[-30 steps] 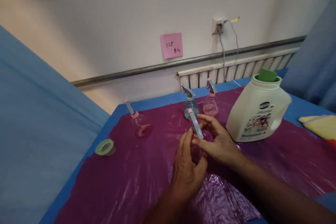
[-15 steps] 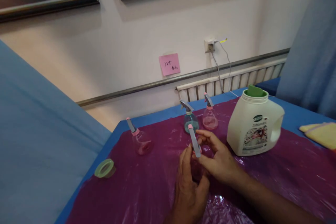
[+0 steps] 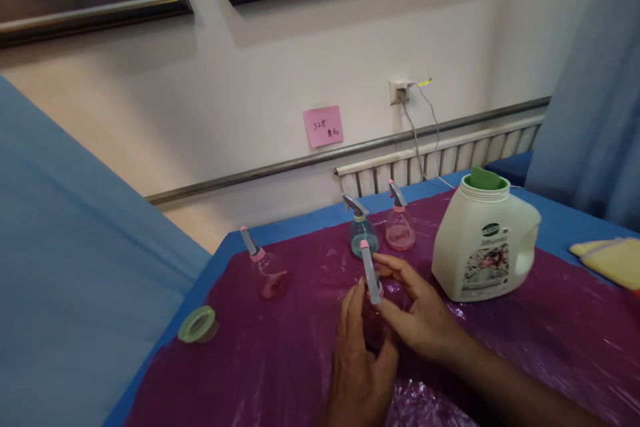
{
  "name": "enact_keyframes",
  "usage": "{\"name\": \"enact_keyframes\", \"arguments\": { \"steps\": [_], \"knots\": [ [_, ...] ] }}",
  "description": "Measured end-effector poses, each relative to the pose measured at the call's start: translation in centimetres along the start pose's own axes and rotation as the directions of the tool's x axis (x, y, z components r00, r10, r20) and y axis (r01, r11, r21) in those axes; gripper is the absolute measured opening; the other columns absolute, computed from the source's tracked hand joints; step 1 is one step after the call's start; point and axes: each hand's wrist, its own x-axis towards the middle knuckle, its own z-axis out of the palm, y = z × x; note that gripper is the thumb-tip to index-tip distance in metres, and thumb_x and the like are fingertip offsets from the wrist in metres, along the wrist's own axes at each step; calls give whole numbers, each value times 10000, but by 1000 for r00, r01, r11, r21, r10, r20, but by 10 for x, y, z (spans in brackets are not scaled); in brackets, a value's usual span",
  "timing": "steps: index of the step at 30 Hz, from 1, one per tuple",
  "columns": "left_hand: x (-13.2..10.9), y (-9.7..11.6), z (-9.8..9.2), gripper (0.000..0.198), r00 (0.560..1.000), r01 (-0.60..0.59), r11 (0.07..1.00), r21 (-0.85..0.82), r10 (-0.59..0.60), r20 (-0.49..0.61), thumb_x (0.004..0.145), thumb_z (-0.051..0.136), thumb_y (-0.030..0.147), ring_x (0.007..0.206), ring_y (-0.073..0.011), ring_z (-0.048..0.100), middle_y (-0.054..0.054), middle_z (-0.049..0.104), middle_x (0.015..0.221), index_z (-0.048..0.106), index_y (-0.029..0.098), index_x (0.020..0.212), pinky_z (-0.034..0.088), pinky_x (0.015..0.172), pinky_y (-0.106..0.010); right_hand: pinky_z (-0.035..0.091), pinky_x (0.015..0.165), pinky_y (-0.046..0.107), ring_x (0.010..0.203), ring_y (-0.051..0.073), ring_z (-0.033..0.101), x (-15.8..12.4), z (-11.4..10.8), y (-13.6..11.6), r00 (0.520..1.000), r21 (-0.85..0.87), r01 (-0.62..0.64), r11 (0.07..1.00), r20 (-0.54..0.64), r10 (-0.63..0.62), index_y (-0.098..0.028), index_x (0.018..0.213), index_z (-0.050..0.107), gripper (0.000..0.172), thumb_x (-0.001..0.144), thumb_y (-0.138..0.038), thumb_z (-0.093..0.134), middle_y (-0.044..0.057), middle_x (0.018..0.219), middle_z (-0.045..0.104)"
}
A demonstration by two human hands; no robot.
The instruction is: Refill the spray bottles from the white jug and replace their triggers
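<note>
Between my two hands stands a spray bottle (image 3: 370, 273) with a grey trigger head, a pink nozzle tip and a pink collar. My left hand (image 3: 361, 353) is wrapped round the left side of its body, which is mostly hidden. The fingers of my right hand (image 3: 420, 307) close on the collar and the upper body from the right. Just behind it are a teal spray bottle (image 3: 361, 240) and a pink spray bottle (image 3: 400, 233), both upright with grey heads. A third pink-collared spray bottle (image 3: 267, 273) stands off to the left with pinkish liquid inside.
A cream jug (image 3: 450, 260) with a green spout insert stands right of my hands. A pale green cap (image 3: 199, 325) lies at the left on the purple plastic sheet (image 3: 280, 367). A yellow cloth (image 3: 607, 259) lies far right. Blue curtain (image 3: 75, 267) hangs at the left.
Both hands keep their grip on the same spray bottle, with only a slight shift. The whole view has tilted very slightly; the other things stay in place.
</note>
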Motion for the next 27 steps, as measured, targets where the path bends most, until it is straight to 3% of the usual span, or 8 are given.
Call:
{"name": "enact_keyframes", "arguments": {
  "steps": [3,8,10,14,19,27],
  "knots": [
    [0,-1,1,748,1000,-18,1000,3,18,21,1073,749,369,1588,-360,613,-136,572,1746,429,367,1749,548,1297,-608,598,1201,487,1237,260,782,2,3,-1,999,5,-18,1000,-37,18,-301,1576,651,701,901,-206,813,77,1298,808],
    [3,7,0,771,996,-83,996,-22,84,37,1081,764,351,1563,-338,632,-103,587,1726,403,410,1759,561,1291,-588,513,1313,525,1459,281,698,-1,-5,-10,995,59,28,998,91,-34,-338,1697,546,709,1024,-254,753,110,1554,732],
    [3,10,-1,768,995,-90,995,-34,91,38,1082,769,346,1552,-333,640,-99,593,1718,411,411,1758,574,1281,-569,551,1278,508,1449,279,712,-3,-8,-14,993,68,14,998,119,-22,-342,1743,502,679,1091,-302,683,118,1578,727],
    [3,12,-2,791,990,-129,991,-36,131,54,1082,755,305,1543,-325,643,-106,583,1718,384,399,1774,574,1283,-554,634,1161,439,1354,262,768,-5,-10,-15,994,69,-38,997,102,31,-350,1735,505,672,1093,-360,699,118,1544,751],
    [0,14,-2,864,985,-161,987,-20,161,65,1050,740,222,1613,-346,571,-111,526,1768,333,388,1793,531,1325,-585,640,1146,448,1335,270,777,-8,-11,-11,998,81,-47,996,53,43,-351,1666,563,638,1062,-396,766,116,1465,790],
    [-3,18,2,954,974,-215,977,-16,215,74,1020,735,168,1596,-352,579,-131,520,1752,261,396,1815,539,1318,-597,657,1099,475,1360,298,757,-14,-24,-2,996,13,-52,999,70,51,-369,1678,513,684,1059,-462,789,138,1476,771]
  ]
}}
